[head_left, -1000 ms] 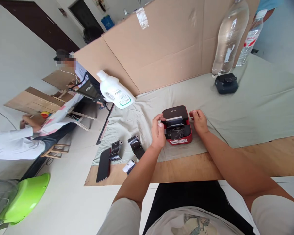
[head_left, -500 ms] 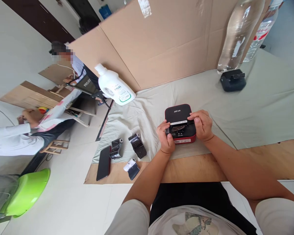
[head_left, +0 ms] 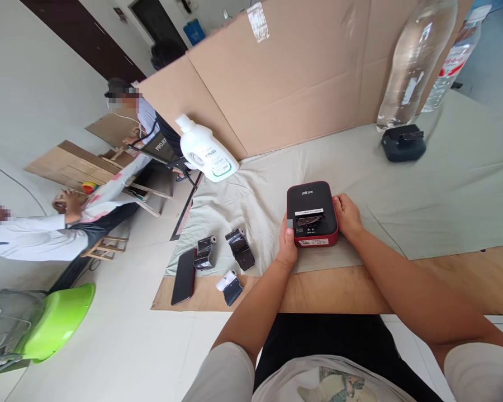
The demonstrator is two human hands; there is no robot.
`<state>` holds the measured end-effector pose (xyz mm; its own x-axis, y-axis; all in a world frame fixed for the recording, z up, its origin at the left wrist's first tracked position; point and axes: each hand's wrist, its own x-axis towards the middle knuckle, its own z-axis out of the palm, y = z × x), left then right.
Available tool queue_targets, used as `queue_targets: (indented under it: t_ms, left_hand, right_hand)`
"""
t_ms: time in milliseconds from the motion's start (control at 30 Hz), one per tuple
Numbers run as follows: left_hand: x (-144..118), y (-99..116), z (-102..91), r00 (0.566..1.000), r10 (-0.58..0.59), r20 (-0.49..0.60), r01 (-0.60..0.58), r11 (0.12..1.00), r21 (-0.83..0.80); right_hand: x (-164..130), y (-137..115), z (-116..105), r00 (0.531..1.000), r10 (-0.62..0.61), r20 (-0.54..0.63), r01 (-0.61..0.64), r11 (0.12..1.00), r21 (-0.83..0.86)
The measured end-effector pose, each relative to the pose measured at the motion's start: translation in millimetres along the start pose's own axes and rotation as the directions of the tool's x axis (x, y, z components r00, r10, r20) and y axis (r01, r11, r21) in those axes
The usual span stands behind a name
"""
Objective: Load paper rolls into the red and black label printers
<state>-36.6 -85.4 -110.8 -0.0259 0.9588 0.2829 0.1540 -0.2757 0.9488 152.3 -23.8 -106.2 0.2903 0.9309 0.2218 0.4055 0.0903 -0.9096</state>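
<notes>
A black and red label printer (head_left: 312,202) rests on the cloth in front of me, its lid down and a clear strip showing at the slot. My left hand (head_left: 288,245) grips its left side, with the thumb on the near left corner and the other fingers mostly hidden. Against the right side of the printer, my right hand (head_left: 347,216) is curled, its fingertips partly out of sight. Left of my left hand lie small rolls with black film: one roll (head_left: 240,249), another roll (head_left: 205,252) beside a phone (head_left: 183,277), and a white and black roll (head_left: 229,287) nearer the edge.
A white detergent bottle (head_left: 208,151) stands by the cardboard panel (head_left: 302,72). At the back right are a large clear bottle (head_left: 417,67), a water bottle (head_left: 455,64) and a black box-like device (head_left: 403,143). Two people sit at the left, near a green basin (head_left: 62,324).
Both my hands have slid from the printer's top to its sides. More of the lid shows. The whole view has shifted slightly.
</notes>
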Motion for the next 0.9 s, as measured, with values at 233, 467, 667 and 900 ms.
queue_targets:
  t_ms: [233, 467, 667, 900]
  left_hand:
    - [6, 25, -8.9, 0.993, 0.027, 0.111, -0.008, 0.986, -0.165]
    - [110, 14, -68.3, 0.911, -0.358, -0.204, 0.188, 0.802, -0.567]
    - [208, -1, -153.4, 0.687, -0.494, -0.533, 0.212, 0.838, -0.503]
    - [230, -29, -212.2, 0.612, -0.359, -0.705, 0.356, 0.921, -0.159]
  right_hand:
    - [-6, 2, 2, 1.000, 0.006, 0.021, -0.009, 0.993, 0.114]
    - [-17, 1, 15, 0.941, -0.149, 0.305, 0.145, 0.989, 0.036]
    - [-14, 4, 26, 0.896, -0.200, 0.397, 0.264, 0.958, -0.114]
    - [-15, -1, 25, 0.874, -0.192, 0.446, 0.289, 0.944, -0.158]
